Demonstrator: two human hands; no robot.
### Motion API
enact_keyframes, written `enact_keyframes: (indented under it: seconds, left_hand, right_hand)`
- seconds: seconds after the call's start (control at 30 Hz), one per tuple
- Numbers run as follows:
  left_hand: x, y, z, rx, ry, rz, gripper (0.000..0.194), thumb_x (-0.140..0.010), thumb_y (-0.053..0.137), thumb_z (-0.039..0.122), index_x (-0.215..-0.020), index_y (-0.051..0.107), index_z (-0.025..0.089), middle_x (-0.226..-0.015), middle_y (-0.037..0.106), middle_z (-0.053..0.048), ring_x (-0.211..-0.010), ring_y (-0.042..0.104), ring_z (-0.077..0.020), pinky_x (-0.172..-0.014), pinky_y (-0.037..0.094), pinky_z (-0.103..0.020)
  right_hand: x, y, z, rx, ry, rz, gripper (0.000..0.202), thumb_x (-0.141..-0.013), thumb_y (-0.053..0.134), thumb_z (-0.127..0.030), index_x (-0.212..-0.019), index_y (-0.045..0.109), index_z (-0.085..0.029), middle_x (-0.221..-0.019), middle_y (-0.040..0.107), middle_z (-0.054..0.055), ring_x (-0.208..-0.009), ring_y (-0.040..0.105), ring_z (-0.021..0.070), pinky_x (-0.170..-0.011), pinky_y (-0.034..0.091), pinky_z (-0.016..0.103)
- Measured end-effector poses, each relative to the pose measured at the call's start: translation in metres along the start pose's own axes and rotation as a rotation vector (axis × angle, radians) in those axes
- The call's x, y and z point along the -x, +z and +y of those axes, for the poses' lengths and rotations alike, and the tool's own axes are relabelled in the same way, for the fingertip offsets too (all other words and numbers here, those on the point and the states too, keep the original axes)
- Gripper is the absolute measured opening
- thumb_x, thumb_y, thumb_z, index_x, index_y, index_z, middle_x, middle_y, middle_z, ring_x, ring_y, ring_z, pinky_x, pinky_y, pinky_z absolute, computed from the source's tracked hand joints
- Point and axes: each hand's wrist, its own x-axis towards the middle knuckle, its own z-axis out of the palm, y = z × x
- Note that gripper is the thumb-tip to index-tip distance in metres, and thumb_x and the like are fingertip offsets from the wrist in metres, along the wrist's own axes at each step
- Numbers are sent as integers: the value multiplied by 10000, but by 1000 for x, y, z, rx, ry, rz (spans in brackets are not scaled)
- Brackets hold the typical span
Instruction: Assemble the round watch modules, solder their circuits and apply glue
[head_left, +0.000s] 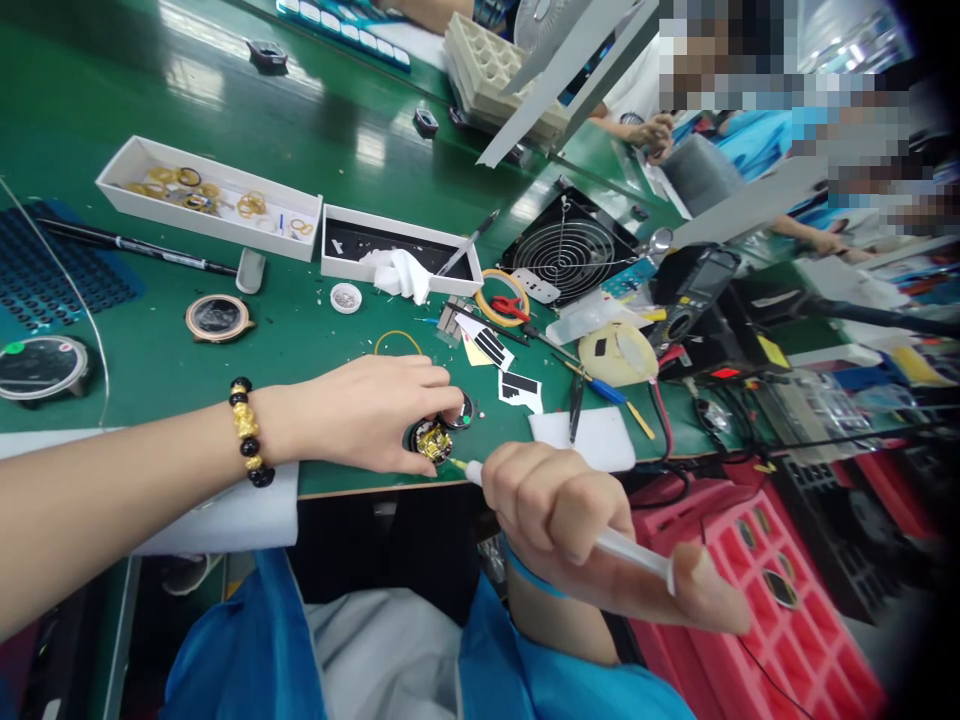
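Observation:
A small round watch body [433, 440], its inside showing gold and dark parts, lies near the front edge of the green table. My left hand [375, 412] grips it between thumb and fingers. My right hand [577, 510] is wrapped round a white syringe [634, 556], thumb at its rear end. The thin yellowish tip of the syringe points at the right side of the watch body; whether they touch I cannot tell. Just behind the body, a dark round piece [463, 411] with a green dot is partly covered by my left fingers.
White trays [206, 228] with yellow rings and a crumpled tissue [401, 273] stand behind. Tape [501, 297], a screwdriver [600, 388], a white pad [600, 440] and a fan [566, 245] lie right. A rose-rimmed watch [217, 317] lies left; red crates [787, 590] stand right. Other people sit beyond.

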Motion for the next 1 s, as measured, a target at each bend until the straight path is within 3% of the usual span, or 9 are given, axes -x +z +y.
enact_keyframes:
  seconds: [0.23,0.37,0.6,1.0]
  left_hand:
    - [1,0,0,1,-9,-2,360,-841,781,446,-1070,618,221,-1010,655,-29,-959,596,-223,-755,440,-323]
    - [0,0,0,2,-6,-2,355,-851,770,444,-1080,612,223,-1030,660,-33,-981,595,-227,-776,435,-318]
    - [0,1,-1,2,13,4,366,-846,774,453,-1077,616,217,-1004,659,-30,-945,593,-225,-770,432,-320]
    - [0,2,-1,-23,24,9,383,-846,771,468,-1087,614,214,-1000,655,-29,-949,588,-229,-782,430,-330]
  right_hand:
    - [15,5,5,144,-27,-58,584,-978,357,-690,-616,332,-232,-459,226,-59,-385,165,108,-510,164,298]
    - [15,2,5,175,-24,-87,580,-1025,345,-643,-623,353,-225,-476,278,-47,-396,220,111,-512,200,309]
    - [8,7,-1,109,31,22,518,-918,430,-634,-619,379,-214,-488,251,-50,-413,209,104,-528,180,301]
    - [-1,13,-5,131,68,15,491,-923,432,-576,-608,354,-208,-485,246,-48,-417,207,102,-525,169,290]
